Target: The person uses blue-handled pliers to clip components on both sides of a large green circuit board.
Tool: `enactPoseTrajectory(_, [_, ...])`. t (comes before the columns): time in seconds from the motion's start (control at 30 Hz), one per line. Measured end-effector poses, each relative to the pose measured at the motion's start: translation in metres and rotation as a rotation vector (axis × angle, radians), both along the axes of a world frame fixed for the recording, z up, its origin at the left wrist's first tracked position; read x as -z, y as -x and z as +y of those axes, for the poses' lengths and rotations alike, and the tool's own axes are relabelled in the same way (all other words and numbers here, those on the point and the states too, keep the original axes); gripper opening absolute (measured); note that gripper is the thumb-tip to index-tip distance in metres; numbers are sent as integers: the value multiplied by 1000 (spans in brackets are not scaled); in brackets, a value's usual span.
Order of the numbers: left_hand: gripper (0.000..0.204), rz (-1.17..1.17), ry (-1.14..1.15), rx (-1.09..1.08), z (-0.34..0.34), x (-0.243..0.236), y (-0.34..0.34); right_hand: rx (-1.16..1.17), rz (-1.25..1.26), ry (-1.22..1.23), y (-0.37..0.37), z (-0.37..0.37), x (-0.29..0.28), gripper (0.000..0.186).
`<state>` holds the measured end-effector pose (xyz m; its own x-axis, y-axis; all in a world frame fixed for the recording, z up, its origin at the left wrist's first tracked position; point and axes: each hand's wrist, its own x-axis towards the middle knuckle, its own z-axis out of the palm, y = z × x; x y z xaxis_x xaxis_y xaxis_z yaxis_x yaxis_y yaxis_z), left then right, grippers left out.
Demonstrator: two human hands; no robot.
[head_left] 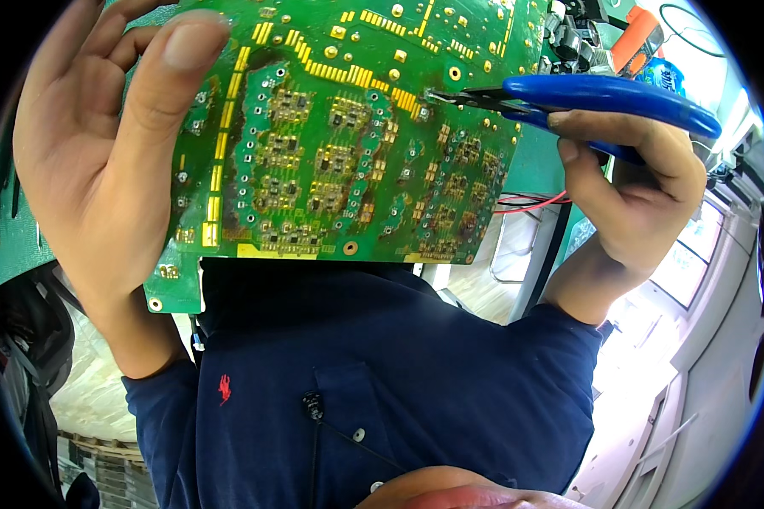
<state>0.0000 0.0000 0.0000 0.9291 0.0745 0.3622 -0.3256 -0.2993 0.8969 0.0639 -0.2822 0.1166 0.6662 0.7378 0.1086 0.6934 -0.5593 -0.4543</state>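
Note:
A green circuit board (314,170) with gold pads, small components and brownish stained patches is held tilted in front of my chest. My left hand (102,144) grips its left edge, the thumb over the front face and the fingertips partly out of sight at the upper edge. In my right hand (628,174) is a pair of blue-handled side cutters (603,89). Their dark, narrow jaws point left, with the tips at the board's surface beside a row of gold pads. Whether the tips touch a part there is too small to tell.
A green work mat (535,161) lies under and behind the board. At the back right are an orange-handled item (635,41), a blue-labelled container (662,75) and several small metal parts (573,42). Red and black wires (535,202) run at the right.

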Motion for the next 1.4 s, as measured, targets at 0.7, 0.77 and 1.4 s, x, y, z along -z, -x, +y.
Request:
enactPoseTrajectory(0.7, [45,-84,-46,99,-18,-16,-14,-31,-9,23,-2,-8,-28,19])
enactPoseTrajectory(0.77, [46,-85,-36,86,-19,-16,-15,-36,-19,16,-4,-9,-30,19])
enactPoseTrajectory(1.4, [48,-85,0,114,-19,-17,-13,-4,-181,181,15,18,-35,22])
